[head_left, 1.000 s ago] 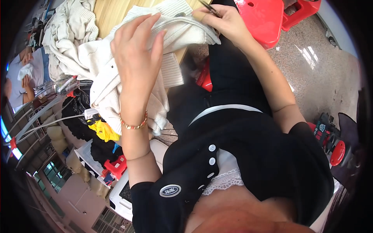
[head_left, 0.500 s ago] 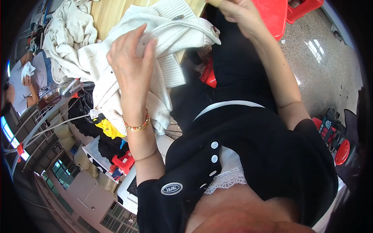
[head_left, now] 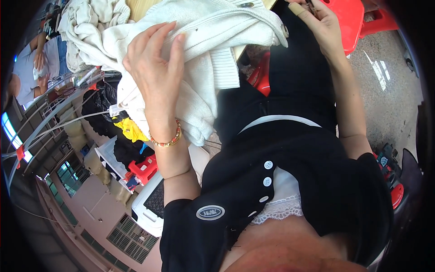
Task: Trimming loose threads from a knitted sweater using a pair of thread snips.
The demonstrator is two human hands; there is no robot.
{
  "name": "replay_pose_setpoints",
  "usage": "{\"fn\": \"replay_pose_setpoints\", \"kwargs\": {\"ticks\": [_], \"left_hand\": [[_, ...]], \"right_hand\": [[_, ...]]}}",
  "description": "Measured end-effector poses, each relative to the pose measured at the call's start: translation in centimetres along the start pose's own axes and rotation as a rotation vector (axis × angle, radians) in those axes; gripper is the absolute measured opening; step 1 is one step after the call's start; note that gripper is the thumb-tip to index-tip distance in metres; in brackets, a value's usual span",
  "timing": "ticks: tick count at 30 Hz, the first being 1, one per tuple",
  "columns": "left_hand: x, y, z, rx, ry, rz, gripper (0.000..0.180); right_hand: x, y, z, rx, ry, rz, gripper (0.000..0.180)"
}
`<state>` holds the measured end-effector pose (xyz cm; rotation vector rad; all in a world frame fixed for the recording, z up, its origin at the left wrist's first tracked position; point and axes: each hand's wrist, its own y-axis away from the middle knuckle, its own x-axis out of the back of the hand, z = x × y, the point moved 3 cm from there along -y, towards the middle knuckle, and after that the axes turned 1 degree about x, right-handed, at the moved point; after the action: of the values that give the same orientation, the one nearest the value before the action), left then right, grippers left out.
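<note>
A cream knitted cardigan with ribbed edging and a button band lies bunched on the wooden table, partly hanging over its near edge. My left hand rests flat on it, fingers spread and thumb apart. A button shows at the right end of the band, and another sits farther up. Off to the right, clear of the fabric, my right hand is closed around a thin dark object, cut off by the top edge. A beige wrap covers one digit of that hand.
More cream knitwear is heaped at the table's left. Red stools stand at right and beneath the table. Black bags, a yellow cloth and a white bin are at lower left. Another person sits at far left.
The view has shifted, so the table and cardigan sit higher and farther right. My right hand has turned, bringing the thin dark object into sight. My left hand stays on the cardigan.
</note>
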<state>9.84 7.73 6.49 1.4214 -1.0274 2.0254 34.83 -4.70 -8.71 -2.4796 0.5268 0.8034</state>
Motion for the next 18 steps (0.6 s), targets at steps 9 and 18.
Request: {"fn": "replay_pose_setpoints", "kwargs": {"ticks": [9,18], "left_hand": [[6.4,5.7,-2.3,0.3,-0.235,0.075,0.08],[5.5,19.7,-5.5,1.109,0.613,-0.107,0.038]], "right_hand": [[-2.0,1.2,-1.6,-0.179,0.78,-0.064,0.043],[-6.1,-0.4,-2.8,-0.185,0.681,-0.128,0.053]]}}
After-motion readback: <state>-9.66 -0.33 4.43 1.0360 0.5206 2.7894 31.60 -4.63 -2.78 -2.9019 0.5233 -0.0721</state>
